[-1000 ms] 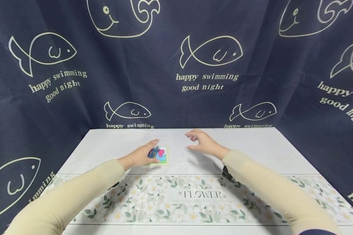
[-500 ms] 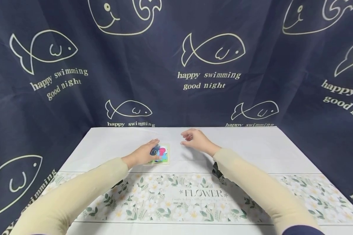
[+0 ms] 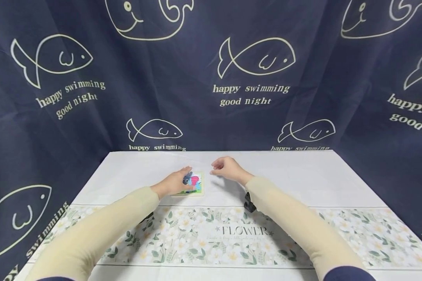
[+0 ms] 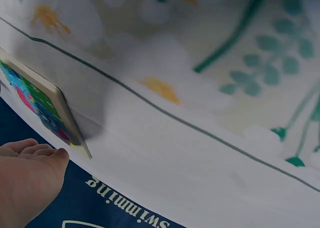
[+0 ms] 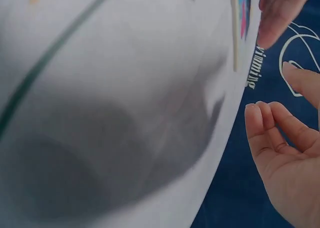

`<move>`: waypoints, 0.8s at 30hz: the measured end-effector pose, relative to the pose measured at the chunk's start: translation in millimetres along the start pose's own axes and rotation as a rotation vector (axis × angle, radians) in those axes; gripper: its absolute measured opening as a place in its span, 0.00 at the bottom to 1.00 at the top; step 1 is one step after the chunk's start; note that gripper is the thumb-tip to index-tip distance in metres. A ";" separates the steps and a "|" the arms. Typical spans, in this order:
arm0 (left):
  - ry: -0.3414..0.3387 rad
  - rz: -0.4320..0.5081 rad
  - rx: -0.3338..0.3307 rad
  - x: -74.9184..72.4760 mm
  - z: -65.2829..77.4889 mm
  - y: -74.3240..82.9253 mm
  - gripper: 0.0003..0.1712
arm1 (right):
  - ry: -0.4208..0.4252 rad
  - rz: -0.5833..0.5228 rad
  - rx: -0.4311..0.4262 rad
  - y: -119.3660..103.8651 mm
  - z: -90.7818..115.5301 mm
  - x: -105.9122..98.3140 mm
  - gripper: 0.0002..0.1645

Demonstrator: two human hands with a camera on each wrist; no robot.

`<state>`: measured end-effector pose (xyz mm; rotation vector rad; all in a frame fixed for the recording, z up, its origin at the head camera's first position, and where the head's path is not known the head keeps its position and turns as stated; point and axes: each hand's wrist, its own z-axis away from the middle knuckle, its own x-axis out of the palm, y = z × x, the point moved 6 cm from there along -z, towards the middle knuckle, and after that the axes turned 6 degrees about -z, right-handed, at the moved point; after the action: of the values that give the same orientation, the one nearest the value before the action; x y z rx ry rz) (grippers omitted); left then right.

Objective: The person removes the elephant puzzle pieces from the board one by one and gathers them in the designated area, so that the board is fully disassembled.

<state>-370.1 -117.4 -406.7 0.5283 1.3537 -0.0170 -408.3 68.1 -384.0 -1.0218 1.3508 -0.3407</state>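
Observation:
A small square picture board (image 3: 195,180), with a pale border and a blue cartoon animal beside a pink shape, lies on the white tablecloth. My left hand (image 3: 174,182) is over its left part, thumb and fingers spread, hiding that side. In the left wrist view the board (image 4: 40,101) shows its pale edge close to the fingertips of the left hand (image 4: 32,183). Just right of the board, my right hand (image 3: 230,169) hovers with fingers loosely bent and nothing in them. The right wrist view shows the right hand's (image 5: 287,148) thumb apart from its fingers.
A white cloth with a floral band (image 3: 239,234) reading "FLOWER" covers the table. Behind and at both sides hangs a dark blue curtain (image 3: 197,78) with fish drawings. A black device (image 3: 249,203) sits under the right wrist.
My right hand has moved left, closer to the board, its fingers drawing a little nearer together. The left hand has stayed over the board with only a slight shift.

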 end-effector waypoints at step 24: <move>-0.086 -0.018 0.011 8.8 -4.4 -5.5 0.48 | -0.030 -0.002 0.150 0.2 -20.8 39.7 0.15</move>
<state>-373.7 -118.1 -417.4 0.5189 1.2748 -0.0615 -417.4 30.9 -407.1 -0.8995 1.2779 -0.4204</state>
